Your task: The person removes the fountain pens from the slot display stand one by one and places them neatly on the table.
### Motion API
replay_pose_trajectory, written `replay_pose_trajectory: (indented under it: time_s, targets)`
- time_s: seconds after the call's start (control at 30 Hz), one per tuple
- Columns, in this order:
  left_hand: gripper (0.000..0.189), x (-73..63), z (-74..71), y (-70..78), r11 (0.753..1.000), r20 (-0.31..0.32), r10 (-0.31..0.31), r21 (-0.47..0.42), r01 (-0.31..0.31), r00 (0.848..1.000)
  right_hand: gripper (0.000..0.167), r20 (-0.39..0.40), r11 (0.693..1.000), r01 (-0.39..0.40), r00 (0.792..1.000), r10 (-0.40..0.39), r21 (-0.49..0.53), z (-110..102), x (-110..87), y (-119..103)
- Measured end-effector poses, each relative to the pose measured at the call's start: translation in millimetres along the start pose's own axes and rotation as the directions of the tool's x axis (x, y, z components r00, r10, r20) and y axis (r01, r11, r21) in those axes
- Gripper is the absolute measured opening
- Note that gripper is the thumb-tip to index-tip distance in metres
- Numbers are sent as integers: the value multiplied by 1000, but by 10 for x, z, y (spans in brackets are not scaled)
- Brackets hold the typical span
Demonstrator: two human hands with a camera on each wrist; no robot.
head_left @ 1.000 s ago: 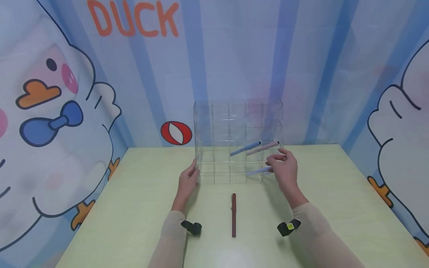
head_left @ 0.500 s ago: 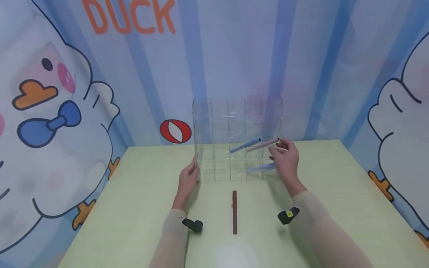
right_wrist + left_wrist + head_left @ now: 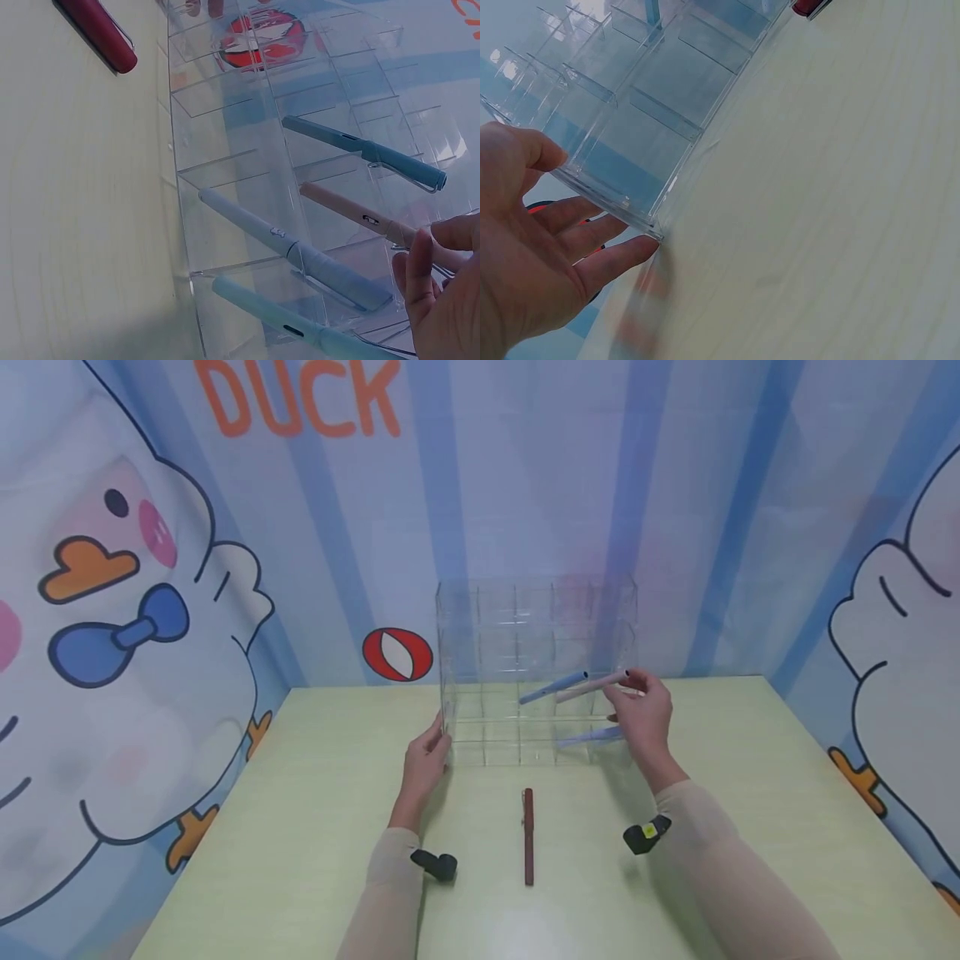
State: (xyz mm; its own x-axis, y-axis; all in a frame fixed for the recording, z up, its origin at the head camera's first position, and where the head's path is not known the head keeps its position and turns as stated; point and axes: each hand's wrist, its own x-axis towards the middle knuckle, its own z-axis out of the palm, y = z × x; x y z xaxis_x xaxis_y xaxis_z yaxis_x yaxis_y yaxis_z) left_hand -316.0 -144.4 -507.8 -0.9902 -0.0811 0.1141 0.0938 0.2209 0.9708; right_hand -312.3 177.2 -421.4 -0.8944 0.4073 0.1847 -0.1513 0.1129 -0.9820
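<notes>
three slim bluish pens (image 3: 274, 236) in, slim maroon pen (image 3: 528, 837) still out; left hand (image 3: 425, 756) grips clear plastic grid rack (image 3: 498, 720), right hand (image 3: 647, 720) pinches slim pink pen (image 3: 592, 686).

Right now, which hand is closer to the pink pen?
Right. The right hand is at the right end of the pink pen; the left hand is far to its left, holding the clear rack.

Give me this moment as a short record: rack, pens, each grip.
Rack: clear, with compartments, standing on the table
Upper pens: blue pen, pink pen, tilted
Lower pens: lavender pen, mint pen, adjacent compartments
Loose pen: red pen, on the table in front of the rack
Left grip: holds rack's left side
Right grip: at pink pen's end; hold unclear
</notes>
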Motion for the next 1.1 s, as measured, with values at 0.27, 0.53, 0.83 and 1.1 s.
replay_pose_trajectory:
  time_s: [0.27, 0.53, 0.83, 1.1]
  targets:
    - [50, -4, -7, 11, 1000, 3, 0, -21, 0, 1000, 54, 40, 999, -52, 998, 52, -11, 13, 52, -32]
    - [50, 4, -5, 7, 1000, 13, -5, -29, 6, 1000, 48, 46, 997, -65, 997, 67, -37, 27, 77, -42]
    - [49, -14, 0, 11, 1000, 4, 3, -19, -3, 1000, 43, 55, 996, -69, 996, 72, -56, 35, 76, -22]
    - [49, -1, -6, -4, 1000, 3, 12, -20, -12, 1000, 37, 50, 996, -66, 996, 69, -60, 53, 84, -4]
